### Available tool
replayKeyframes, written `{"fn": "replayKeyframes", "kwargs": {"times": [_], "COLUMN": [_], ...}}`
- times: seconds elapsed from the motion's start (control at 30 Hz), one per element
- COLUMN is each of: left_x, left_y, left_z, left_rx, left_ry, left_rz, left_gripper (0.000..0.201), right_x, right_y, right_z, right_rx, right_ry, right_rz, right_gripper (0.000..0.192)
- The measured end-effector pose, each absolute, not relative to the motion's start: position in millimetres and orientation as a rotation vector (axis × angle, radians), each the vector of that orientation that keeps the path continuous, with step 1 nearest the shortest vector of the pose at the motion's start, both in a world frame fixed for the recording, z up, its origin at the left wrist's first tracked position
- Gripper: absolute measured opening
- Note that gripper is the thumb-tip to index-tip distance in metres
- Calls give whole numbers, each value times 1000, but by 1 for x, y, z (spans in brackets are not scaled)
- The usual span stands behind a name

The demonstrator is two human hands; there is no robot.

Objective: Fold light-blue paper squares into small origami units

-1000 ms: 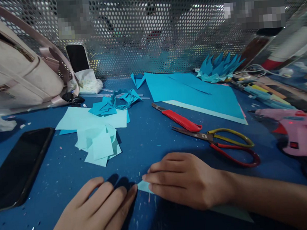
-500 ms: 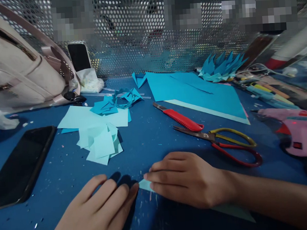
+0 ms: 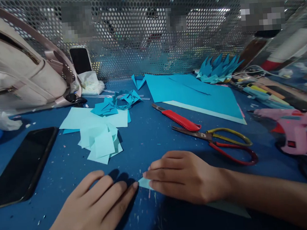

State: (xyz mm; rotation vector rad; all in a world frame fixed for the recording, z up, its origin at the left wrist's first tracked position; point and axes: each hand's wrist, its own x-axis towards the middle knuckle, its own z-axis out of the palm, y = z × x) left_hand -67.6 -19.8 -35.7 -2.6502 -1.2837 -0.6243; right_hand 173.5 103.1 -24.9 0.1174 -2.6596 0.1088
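A small folded piece of light blue paper (image 3: 144,183) lies flat on the table, mostly hidden by my right hand (image 3: 183,177). The fingers of that hand are pressed together over it, and only its pointed left end shows. My left hand (image 3: 96,205) rests palm down just to the left, fingers bent and a little apart, with its thumb tip at the paper's point. Nothing shows in its grip. Under my right forearm another light blue sheet (image 3: 229,207) sticks out.
Scissors (image 3: 208,136) and a red cutter (image 3: 181,120) lie beyond my right hand. A pink glue gun (image 3: 295,130) stands right. Light squares (image 3: 103,145), folded blue pieces (image 3: 105,107), large blue sheets (image 3: 193,91), a spiky paper model (image 3: 219,69), a phone (image 3: 23,164) and a bag (image 3: 23,67) surround them.
My head view has shifted slightly. Both hands keep nearly the same place at the small paper, and nothing has been taken up or let go.
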Motion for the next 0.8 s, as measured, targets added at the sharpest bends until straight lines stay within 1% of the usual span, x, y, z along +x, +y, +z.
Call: {"fn": "replayKeyframes", "kwargs": {"times": [0.13,0.37,0.63,0.8], "left_x": [-64,-65,-67,-62], "left_y": [-19,-19,-21,-18], "left_z": [-36,-36,-37,-33], "left_rx": [-2668,-2695,-2732,-2704], "left_ry": [-1300,-1307,-1353,-1286], "left_rz": [-620,-603,-554,-547], "left_gripper": [35,36,38,42], "right_x": [173,174,176,177], "right_y": [103,102,104,105], "right_z": [-23,-22,-24,-28], "right_rx": [124,107,116,98], "right_ry": [-2668,-2697,-2740,-2729], "right_rz": [103,90,90,126], "right_gripper": [27,28,28,23]}}
